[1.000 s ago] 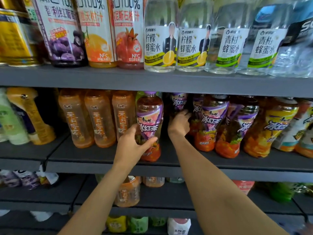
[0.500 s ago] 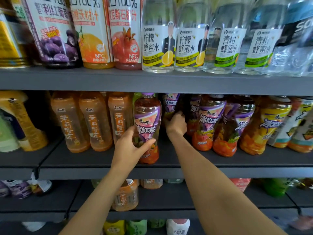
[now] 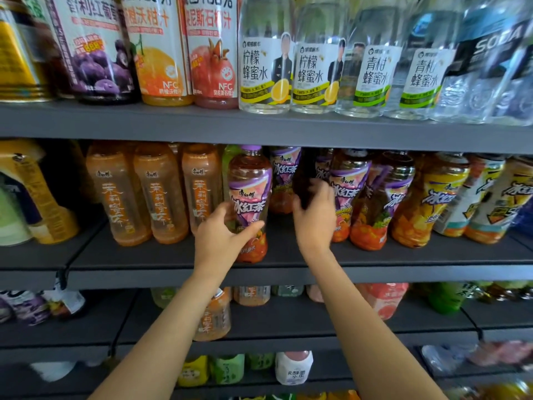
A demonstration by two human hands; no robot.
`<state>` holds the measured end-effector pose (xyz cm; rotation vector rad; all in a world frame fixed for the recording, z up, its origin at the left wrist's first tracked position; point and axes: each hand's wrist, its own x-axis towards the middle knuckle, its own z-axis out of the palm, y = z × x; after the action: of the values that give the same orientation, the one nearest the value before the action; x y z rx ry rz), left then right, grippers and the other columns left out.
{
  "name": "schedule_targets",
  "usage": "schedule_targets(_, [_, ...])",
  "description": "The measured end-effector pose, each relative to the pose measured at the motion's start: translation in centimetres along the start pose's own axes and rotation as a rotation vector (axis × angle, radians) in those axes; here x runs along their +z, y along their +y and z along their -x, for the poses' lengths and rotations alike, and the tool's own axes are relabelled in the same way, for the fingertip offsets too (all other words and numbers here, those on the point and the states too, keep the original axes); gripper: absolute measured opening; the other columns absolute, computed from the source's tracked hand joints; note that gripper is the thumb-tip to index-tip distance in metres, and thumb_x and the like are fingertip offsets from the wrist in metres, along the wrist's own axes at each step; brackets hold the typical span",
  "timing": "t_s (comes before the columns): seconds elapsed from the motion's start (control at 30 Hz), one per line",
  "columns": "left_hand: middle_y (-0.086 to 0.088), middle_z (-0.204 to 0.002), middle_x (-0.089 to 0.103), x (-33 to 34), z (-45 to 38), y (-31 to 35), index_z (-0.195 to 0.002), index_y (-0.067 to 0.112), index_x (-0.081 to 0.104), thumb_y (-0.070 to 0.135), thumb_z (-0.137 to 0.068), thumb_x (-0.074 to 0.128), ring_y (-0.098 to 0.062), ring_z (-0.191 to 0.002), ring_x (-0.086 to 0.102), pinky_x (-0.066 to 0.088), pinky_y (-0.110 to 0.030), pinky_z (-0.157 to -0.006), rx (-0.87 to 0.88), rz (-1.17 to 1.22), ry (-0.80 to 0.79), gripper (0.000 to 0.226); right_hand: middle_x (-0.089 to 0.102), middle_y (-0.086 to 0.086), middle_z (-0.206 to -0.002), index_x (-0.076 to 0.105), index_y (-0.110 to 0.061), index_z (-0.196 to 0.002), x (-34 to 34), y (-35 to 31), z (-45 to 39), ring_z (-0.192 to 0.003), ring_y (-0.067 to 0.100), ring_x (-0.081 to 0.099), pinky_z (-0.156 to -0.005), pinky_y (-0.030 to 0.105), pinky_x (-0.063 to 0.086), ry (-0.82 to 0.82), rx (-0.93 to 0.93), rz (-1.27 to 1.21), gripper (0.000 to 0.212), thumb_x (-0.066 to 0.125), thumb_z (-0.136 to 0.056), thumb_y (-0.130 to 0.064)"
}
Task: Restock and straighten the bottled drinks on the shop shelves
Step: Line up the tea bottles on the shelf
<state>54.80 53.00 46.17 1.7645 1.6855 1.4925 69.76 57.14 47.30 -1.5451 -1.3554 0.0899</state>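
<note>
Left hand (image 3: pixel 220 241) grips the purple-labelled tea bottle (image 3: pixel 250 194) low down — right hand's (image 3: pixel 315 215) grip too blurred to tell.

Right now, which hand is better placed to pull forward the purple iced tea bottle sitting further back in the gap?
Right. The right hand is already reaching into the gap beside the rear purple bottle, while the left hand grips the front purple bottle at the shelf edge.

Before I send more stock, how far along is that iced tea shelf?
Done: the pale orange tea bottles stand in an even row. In hand: the left hand grips the front purple-label bottle; the right hand reaches behind, its grip blurred. Left: the leaning purple and yellow bottles.
</note>
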Motion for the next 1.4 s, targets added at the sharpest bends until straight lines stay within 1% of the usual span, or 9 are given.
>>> schedule_targets(0.07, [0.000, -0.106, 0.067, 0.7, 0.0, 0.5, -0.115, 0.013, 0.058, 0.044, -0.069, 0.075, -0.017, -0.100, 0.061, 0.047, -0.030, -0.086, -0.010, -0.023, 0.006, 0.057, 0.046, 0.011, -0.123, 0.046, -0.004, -0.120, -2.4, 0.8, 0.9, -0.103, 0.023, 0.054, -0.068, 0.022, 0.036, 0.172, 0.029, -0.038, 0.038, 0.060, -0.088, -0.019])
schedule_targets(0.13, [-0.004, -0.105, 0.068, 1.7, -0.1, 1.2, -0.113, 0.011, 0.057, 0.048, -0.069, 0.073, -0.021, -0.099, 0.062, 0.049, -0.034, -0.085, -0.017, -0.078, 0.009, 0.060, 0.042, 0.011, -0.128, 0.043, -0.004, -0.125, -3.9, 1.7, 1.1, -0.101, 0.025, 0.055, -0.066, 0.026, 0.038, 0.237, 0.083, -0.019, 0.045, 0.061, -0.088, -0.020])
schedule_targets(0.3, [-0.008, -0.106, 0.064, 4.7, -0.1, 3.0, -0.115, 0.009, 0.052, 0.054, -0.076, 0.065, -0.027, -0.100, 0.060, 0.048, -0.035, -0.075, -0.045, -0.227, 0.079, 0.061, 0.038, 0.012, -0.144, 0.016, -0.003, -0.144, -3.4, 3.6, 0.5, -0.117, 0.034, 0.052, -0.081, 0.041, 0.045, -0.071, 0.220, 0.254, 0.077, 0.059, -0.089, -0.035])
schedule_targets(0.53, [-0.007, -0.126, 0.057, 5.1, 0.5, 2.2, -0.134, 0.010, 0.040, 0.036, -0.079, 0.070, -0.025, -0.116, 0.053, 0.043, -0.035, -0.095, -0.065, -0.225, -0.046, 0.068, 0.053, 0.018, -0.123, 0.035, 0.000, -0.121, -3.4, 4.2, -0.8, -0.110, 0.039, 0.055, -0.081, 0.042, 0.044, -0.109, 0.249, 0.227, 0.052, 0.061, -0.088, -0.029])
schedule_targets(0.7, [-0.009, -0.116, 0.061, 7.1, -0.6, 3.3, -0.120, 0.009, 0.044, 0.032, -0.076, 0.074, -0.028, -0.109, 0.057, 0.047, -0.036, -0.085, -0.123, -0.235, -0.034, 0.058, 0.054, 0.016, -0.122, 0.036, -0.003, -0.116, -3.8, 4.3, 0.3, -0.107, 0.038, 0.057, -0.076, 0.040, 0.045, -0.162, 0.148, 0.230, 0.049, 0.062, -0.087, -0.032])
schedule_targets(1.07, [-0.017, -0.126, 0.055, 9.6, -2.1, 4.2, -0.132, 0.003, 0.037, 0.031, -0.085, 0.064, -0.033, -0.114, 0.054, 0.044, -0.038, -0.088, -0.098, -0.340, -0.110, 0.061, 0.054, 0.013, -0.122, 0.032, -0.005, -0.123, -4.6, 4.7, -0.2, -0.106, 0.036, 0.058, -0.078, 0.041, 0.047, -0.267, 0.100, 0.256, 0.056, 0.060, -0.087, -0.038])
schedule_targets(1.17, [-0.014, -0.130, 0.053, 9.3, -0.7, 3.8, -0.136, 0.004, 0.035, 0.031, -0.088, 0.060, -0.029, -0.117, 0.052, 0.044, -0.035, -0.090, -0.073, -0.264, -0.040, 0.060, 0.056, 0.014, -0.118, 0.035, -0.005, -0.116, -5.0, 4.9, -0.2, -0.105, 0.036, 0.058, -0.077, 0.040, 0.048, -0.273, 0.076, 0.221, 0.053, 0.063, -0.085, -0.038])
schedule_targets(1.27, [-0.006, -0.128, 0.054, 8.3, 1.9, 3.9, -0.133, 0.007, 0.042, 0.032, -0.089, 0.057, -0.020, -0.120, 0.047, 0.038, -0.026, -0.096, 0.118, -0.068, 0.064, 0.053, 0.058, 0.014, -0.112, 0.036, -0.005, -0.112, -5.3, 4.8, 0.9, -0.099, 0.035, 0.060, -0.071, 0.038, 0.047, -0.265, -0.005, 0.177, 0.050, 0.063, -0.085, -0.037])
schedule_targets(1.4, [0.008, -0.121, 0.050, 7.5, 2.4, 4.7, -0.133, 0.012, 0.043, 0.039, -0.079, 0.067, -0.007, -0.115, 0.045, 0.035, -0.016, -0.091, 0.166, 0.040, -0.044, 0.065, 0.057, 0.015, -0.109, 0.036, -0.003, -0.119, -4.0, 3.6, 3.2, -0.094, 0.039, 0.059, -0.070, 0.041, 0.045, -0.297, -0.102, 0.101, 0.040, 0.054, -0.091, -0.025])
